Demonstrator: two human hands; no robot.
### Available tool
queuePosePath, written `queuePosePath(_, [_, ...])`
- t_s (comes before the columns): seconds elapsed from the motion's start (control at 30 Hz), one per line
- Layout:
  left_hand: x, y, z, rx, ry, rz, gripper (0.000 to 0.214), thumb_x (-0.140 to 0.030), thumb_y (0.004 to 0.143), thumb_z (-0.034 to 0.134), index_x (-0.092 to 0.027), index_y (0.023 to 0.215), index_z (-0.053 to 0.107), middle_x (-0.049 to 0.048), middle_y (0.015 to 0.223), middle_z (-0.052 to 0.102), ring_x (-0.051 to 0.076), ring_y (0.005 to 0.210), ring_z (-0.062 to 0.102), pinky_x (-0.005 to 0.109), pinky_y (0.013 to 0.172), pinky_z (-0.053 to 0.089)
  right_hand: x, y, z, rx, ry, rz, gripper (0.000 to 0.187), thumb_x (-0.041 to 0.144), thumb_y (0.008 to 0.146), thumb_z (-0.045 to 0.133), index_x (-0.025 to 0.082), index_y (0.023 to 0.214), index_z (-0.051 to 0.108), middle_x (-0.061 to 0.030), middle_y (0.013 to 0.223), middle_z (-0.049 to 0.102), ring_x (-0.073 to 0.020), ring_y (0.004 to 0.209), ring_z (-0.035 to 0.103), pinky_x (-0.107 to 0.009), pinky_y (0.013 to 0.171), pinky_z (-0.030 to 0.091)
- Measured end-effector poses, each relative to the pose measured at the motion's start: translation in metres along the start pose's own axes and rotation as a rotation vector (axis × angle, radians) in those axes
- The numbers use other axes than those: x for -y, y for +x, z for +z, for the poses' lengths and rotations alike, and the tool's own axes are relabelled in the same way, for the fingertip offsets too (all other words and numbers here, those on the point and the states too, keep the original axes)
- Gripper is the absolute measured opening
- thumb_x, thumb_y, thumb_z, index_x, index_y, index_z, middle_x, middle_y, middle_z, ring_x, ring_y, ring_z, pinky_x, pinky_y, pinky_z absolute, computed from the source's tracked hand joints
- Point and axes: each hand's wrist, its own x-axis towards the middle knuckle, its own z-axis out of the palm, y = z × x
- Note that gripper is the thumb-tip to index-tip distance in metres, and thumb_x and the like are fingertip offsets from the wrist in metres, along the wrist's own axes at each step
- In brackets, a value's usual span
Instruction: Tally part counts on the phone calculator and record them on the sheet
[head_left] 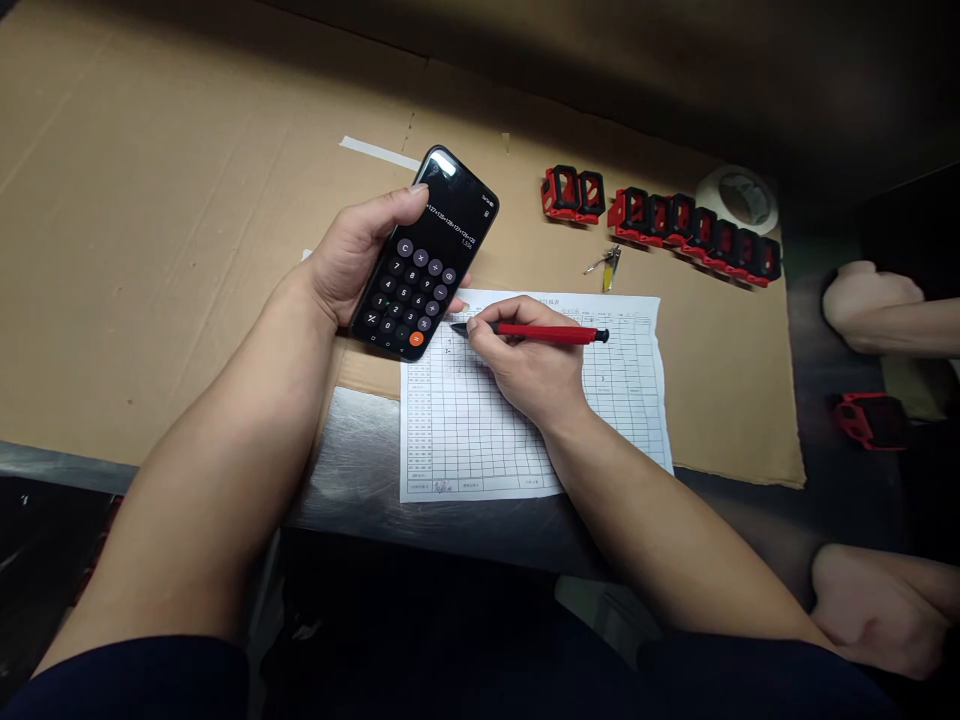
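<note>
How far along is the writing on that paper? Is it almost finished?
Only a little looks done: a few handwritten marks sit near the top left of the paper form, and the phone calculator in the left hand shows a long sum with a result. In hand: the right hand holds a red pen, its tip by those marks. Left: most grid boxes still look blank.
</note>
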Motion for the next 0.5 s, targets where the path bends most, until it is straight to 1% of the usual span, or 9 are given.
queuePosePath(0.1, [-0.0003, 0.0001, -0.0004, -0.017, -0.002, -0.007, 0.059, -0.072, 0.091, 0.062, -0.016, 0.109, 0.071, 0.0115, 0.099, 0.080, 0.034, 0.101, 0.079, 0.048, 0.090, 0.067, 0.0005, -0.0001, -0.0001, 0.009, -0.001, 0.000, 0.008, 0.031, 0.078, 0.074, 0.023, 0.075, 0.073, 0.0022, 0.071, 0.069, -0.0131, 0.061, 0.056, -0.030, 0.060, 0.049])
queuePosePath(0.27, [-0.0011, 0.0001, -0.0011, 0.004, 0.023, -0.027, 0.059, -0.072, 0.090, 0.061, -0.017, 0.108, 0.072, 0.0116, 0.097, 0.080, 0.034, 0.097, 0.079, 0.049, 0.088, 0.067, 0.0002, -0.0008, 0.0000, 0.005, -0.006, 0.008, 0.009, 0.032, 0.078, 0.075, 0.023, 0.077, 0.073, 0.0017, 0.072, 0.070, -0.0135, 0.062, 0.057, -0.030, 0.060, 0.049])
queuePosePath(0.4, [-0.0012, 0.0001, -0.0005, 0.002, 0.019, -0.022, 0.062, -0.073, 0.091, 0.060, -0.016, 0.113, 0.071, 0.0131, 0.101, 0.080, 0.036, 0.105, 0.078, 0.052, 0.092, 0.066, 0.0001, -0.0011, 0.0003, 0.009, 0.003, 0.005, 0.009, 0.032, 0.078, 0.075, 0.023, 0.077, 0.074, 0.0013, 0.074, 0.071, -0.0134, 0.063, 0.058, -0.030, 0.061, 0.049])
queuePosePath(0.5, [-0.0006, -0.0001, 0.0008, 0.018, 0.010, -0.008, 0.062, -0.072, 0.093, 0.057, -0.015, 0.115, 0.072, 0.0132, 0.102, 0.080, 0.037, 0.109, 0.077, 0.052, 0.092, 0.066, -0.0001, -0.0006, 0.0005, 0.008, 0.009, -0.001, 0.009, 0.032, 0.079, 0.074, 0.023, 0.077, 0.074, 0.0015, 0.074, 0.071, -0.0137, 0.064, 0.058, -0.030, 0.062, 0.049])
